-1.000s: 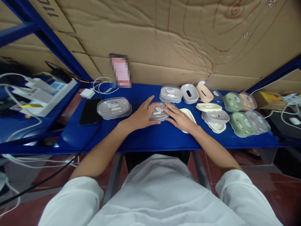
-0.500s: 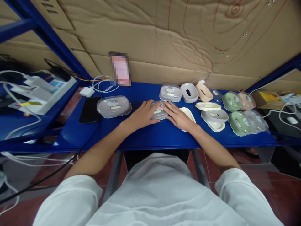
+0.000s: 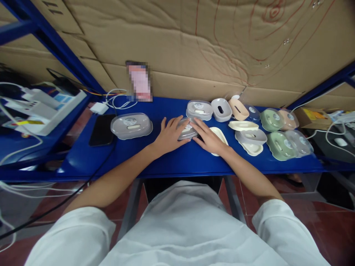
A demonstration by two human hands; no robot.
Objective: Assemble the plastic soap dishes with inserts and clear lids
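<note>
Both hands rest on a grey lidded soap box [image 3: 186, 131] that sits on the blue worktop [image 3: 172, 159], near its middle. The left hand [image 3: 168, 135] lies flat over the box's left end, fingers spread and loosely extended, not clenched; the right hand [image 3: 208, 137] presses its extended fingers onto the box's right end, palm down and open against it. Just right of the box, partly under the right hand, lies a cream soap tray [image 3: 219, 135]. Behind the box stands a second grey lidded soap box [image 3: 199, 109], and beside that a grey base with a slot [image 3: 221, 109] and a peach base [image 3: 240, 108] tipped on its side. Well left of the held box rests a larger grey lidded box [image 3: 131, 125], with a black phone [image 3: 101, 129] further left. Far right of the box are green lidded boxes [image 3: 277, 145] and clear lids. A cardboard wall [image 3: 222, 48] rises behind the box.
</note>
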